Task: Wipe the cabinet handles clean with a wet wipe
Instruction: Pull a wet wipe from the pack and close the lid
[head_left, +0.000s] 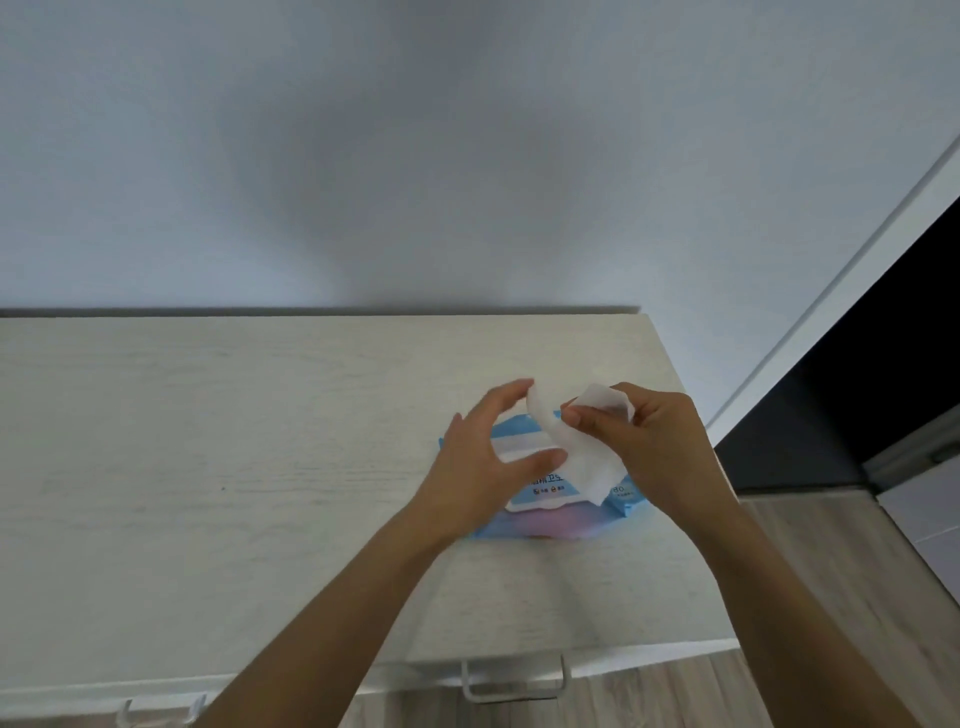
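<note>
Loosely, white wet wipe (587, 467) (creased, half-unfolded)

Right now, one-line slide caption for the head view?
Right hand pinches a white wet wipe, left hand touching it, above the blue wipe pack on the cabinet top; handles below untouched.

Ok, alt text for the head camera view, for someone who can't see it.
A right hand pinches a white wet wipe over a blue wipe pack on a pale cabinet top, the left hand touching the wipe's edge. Two metal handles show below.
</note>
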